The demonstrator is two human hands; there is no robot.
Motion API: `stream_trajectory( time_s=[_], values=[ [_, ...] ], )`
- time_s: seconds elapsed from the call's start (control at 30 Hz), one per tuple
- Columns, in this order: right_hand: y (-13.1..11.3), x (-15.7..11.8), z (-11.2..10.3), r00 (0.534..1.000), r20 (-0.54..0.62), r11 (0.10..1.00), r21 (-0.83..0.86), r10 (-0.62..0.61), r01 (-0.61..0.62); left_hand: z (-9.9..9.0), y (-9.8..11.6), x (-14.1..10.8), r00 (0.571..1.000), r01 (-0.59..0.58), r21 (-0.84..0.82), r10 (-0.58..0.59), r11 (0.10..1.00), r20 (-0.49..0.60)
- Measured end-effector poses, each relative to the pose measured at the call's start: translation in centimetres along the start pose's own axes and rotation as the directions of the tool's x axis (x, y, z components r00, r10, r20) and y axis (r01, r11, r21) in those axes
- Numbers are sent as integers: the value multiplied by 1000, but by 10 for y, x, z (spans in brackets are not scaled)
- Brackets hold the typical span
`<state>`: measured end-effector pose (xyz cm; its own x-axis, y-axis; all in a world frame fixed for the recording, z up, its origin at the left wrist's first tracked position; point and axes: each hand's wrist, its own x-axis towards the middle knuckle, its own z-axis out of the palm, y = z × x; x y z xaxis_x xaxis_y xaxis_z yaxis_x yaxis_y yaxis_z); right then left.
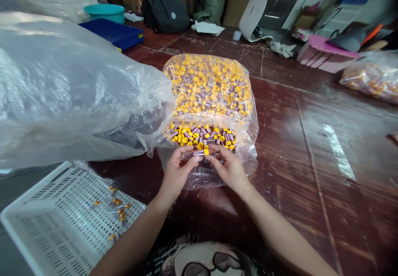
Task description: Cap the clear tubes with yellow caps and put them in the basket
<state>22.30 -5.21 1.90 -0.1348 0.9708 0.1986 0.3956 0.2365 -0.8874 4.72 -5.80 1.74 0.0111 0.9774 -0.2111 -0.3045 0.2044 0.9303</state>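
Both my hands are close together over a transparent plastic bag (209, 97) packed with small yellow-capped tubes with purple-striped bodies. My left hand (178, 172) and my right hand (228, 168) pinch one small tube (200, 152) between their fingertips, its yellow cap towards my right hand. Just beyond my fingers, loose tubes (202, 137) show through the bag's open or folded front part. A white perforated plastic crate (71, 213) lies below my left forearm, with several small yellow-tipped pieces (116, 207) on it.
A large translucent plastic sack (62, 89) bulges in from the left, touching the packed bag. The surface is a worn red-brown floor. Further back stand a blue tray, a teal basin, a backpack and boxes. Another filled bag (370, 79) lies at the right.
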Motion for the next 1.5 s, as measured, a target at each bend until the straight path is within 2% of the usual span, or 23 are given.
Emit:
stream_trajectory(
  time_s=[0.1, 0.2, 0.3, 0.4, 0.47, 0.5, 0.53, 0.6, 0.63, 0.7, 0.77, 0.83, 0.87, 0.93, 1.0, 1.07, 1.13, 1.2, 1.23, 1.3, 1.37, 1.43, 1.5],
  values=[
    [-6, -6, 4, 998, 48, 998, 42, 37, -39, -5, -2, -5, 987, -158, 314, 155, 936, 35],
    [-14, -14, 11, 996, 77, 997, 47, 54, -58, -7, -7, -9, 963, -249, 430, 270, 868, 13],
    [-20, -17, 17, 994, 109, 999, 33, 27, -31, -12, -7, -14, 949, -271, 489, 316, 829, -10],
    [-20, -6, 16, 949, 315, 999, 46, -6, -9, -34, 2, -27, 950, -251, 616, 311, 747, 9],
    [-15, 12, 8, 937, 348, 999, -18, -27, 35, -65, 6, -46, 925, -244, 743, 380, 623, -16],
    [-10, 24, 3, 956, 290, 992, -107, -29, 63, -87, 4, -59, 896, -209, 809, 440, 550, -67],
    [-4, 36, -3, 980, 197, 969, -235, -24, 71, -113, 0, -74, 853, -145, 865, 503, 481, -137],
    [9, 60, -15, 999, 31, 857, -516, 26, -6, -170, -15, -105, 757, 129, 909, 553, 395, -348],
    [15, 70, -20, 998, -10, 777, -627, 66, -57, -199, -25, -119, 742, 261, 894, 517, 364, -427],
    [25, 84, -25, 988, -21, 641, -759, 153, -115, -243, -44, -140, 767, 447, 860, 389, 247, -510],
    [30, 88, -26, 978, -6, 594, -793, 211, -133, -259, -53, -144, 755, 469, 870, 444, 149, -483],
    [32, 85, -25, 975, 2, 621, -771, 223, -140, -240, -49, -129, 693, 341, 936, 648, 92, -316],
    [33, 81, -24, 978, 9, 647, -751, 209, -132, -219, -42, -116, 649, 229, 971, 734, 62, -200],
    [32, 72, -22, 990, 27, 716, -694, 141, -83, -165, -24, -84, 617, -23, 1000, 786, -18, 29],
    [30, 61, -20, 998, 44, 786, -618, 39, -3, -108, -8, -50, 686, -242, 966, 689, -86, 234],
    [26, 48, -18, 997, 56, 846, -529, -49, 72, -64, -1, -22, 771, -317, 938, 537, -143, 343],
    [20, 34, -18, 993, 62, 895, -430, -100, 117, -41, -1, -3, 839, -323, 937, 417, -136, 350],
    [14, 19, -18, 991, 61, 937, -321, -121, 134, -35, -4, 7, 877, -314, 949, 384, 3, 289],
    [10, 12, -18, 991, 59, 955, -265, -121, 132, -36, -4, 9, 891, -309, 940, 389, 147, 232],
    [3, 1, -16, 993, 53, 981, -158, -103, 110, -40, -2, 6, 929, -269, 795, 365, 543, 65],
    [-3, -6, -11, 997, 32, 995, -64, -74, 76, -41, 4, -2, 969, -170, 455, 232, 874, -82],
    [-9, -7, -3, 998, -6, 998, 11, -56, 56, -36, 10, -12, 991, -49, 99, 61, 994, -118],
    [-13, -6, 5, 998, -22, 997, 58, -51, 52, -28, 13, -22, 995, 55, -122, -65, 991, -75]
  ],
)
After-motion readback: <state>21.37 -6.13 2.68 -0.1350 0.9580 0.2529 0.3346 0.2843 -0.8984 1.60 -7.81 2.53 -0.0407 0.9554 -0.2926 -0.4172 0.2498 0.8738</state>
